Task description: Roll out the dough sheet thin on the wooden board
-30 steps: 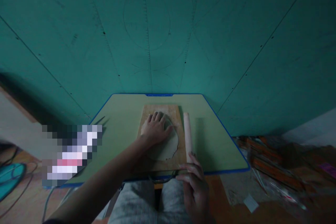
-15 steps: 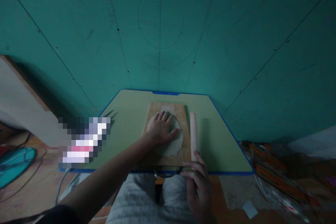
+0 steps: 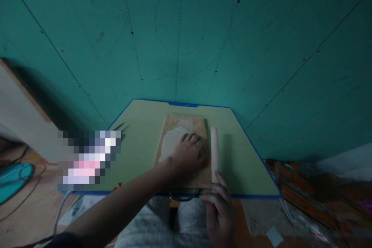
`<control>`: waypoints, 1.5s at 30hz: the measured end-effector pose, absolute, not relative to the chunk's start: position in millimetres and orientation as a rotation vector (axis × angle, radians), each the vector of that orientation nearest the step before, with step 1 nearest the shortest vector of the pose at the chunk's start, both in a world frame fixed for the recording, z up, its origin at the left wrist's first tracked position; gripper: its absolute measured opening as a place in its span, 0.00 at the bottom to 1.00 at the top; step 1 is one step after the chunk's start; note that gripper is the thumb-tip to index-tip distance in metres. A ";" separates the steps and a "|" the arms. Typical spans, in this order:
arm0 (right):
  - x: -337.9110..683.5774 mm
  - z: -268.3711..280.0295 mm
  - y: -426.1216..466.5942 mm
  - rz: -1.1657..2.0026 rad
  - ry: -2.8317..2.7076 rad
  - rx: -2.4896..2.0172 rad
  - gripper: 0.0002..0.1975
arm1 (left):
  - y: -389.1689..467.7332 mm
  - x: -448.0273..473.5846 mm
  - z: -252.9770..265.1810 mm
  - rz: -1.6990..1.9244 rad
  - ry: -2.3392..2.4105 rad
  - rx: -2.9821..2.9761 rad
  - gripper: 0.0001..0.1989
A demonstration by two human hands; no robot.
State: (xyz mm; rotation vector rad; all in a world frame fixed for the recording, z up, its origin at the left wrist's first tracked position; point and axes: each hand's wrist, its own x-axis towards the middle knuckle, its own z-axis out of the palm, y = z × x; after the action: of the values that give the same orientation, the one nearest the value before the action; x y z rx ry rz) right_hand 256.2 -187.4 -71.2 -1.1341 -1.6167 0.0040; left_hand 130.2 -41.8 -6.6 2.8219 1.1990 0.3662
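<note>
A flat, pale sheet of dough (image 3: 171, 143) with an uneven edge lies on a wooden cutting board (image 3: 193, 122). My left hand (image 3: 188, 153) is over the dough's right side, its fingers curled down around that edge; the palm and arm hide part of the sheet. Just right of the board, a light wooden rolling pin (image 3: 214, 147) points away from me. Its near end is in my right hand (image 3: 219, 205), with the fingers bent around it at the table's front edge.
The cutting board rests on a small pale-green table (image 3: 247, 170) with blue edging. A blurred-out object (image 3: 90, 162) with a cable is at the table's left. Behind stands a green wall (image 3: 186, 46). Clutter (image 3: 308, 201) covers the floor at right.
My left hand has moved right, from lying flat with spread fingers on the dough to curling at its right edge. More of the dough's left side shows. My right hand stays on the rolling pin.
</note>
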 end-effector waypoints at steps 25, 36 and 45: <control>256.5 -68.7 -186.7 -0.046 -1.633 -1.146 0.13 | -47.0 98.2 -12.3 0.452 1.356 2.806 0.19; 249.0 -62.4 -191.7 0.111 -1.681 -1.178 0.14 | -22.9 86.8 -10.2 0.481 1.440 2.754 0.23; 202.5 -46.0 -191.0 0.273 -1.799 -1.007 0.16 | -37.9 90.8 -5.3 0.533 1.176 2.855 0.23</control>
State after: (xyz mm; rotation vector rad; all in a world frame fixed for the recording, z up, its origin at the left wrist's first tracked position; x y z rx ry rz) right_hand 202.5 -191.0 -46.0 -1.0073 -1.7992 0.2734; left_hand 90.8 -37.9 -5.3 2.8546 1.1765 0.5335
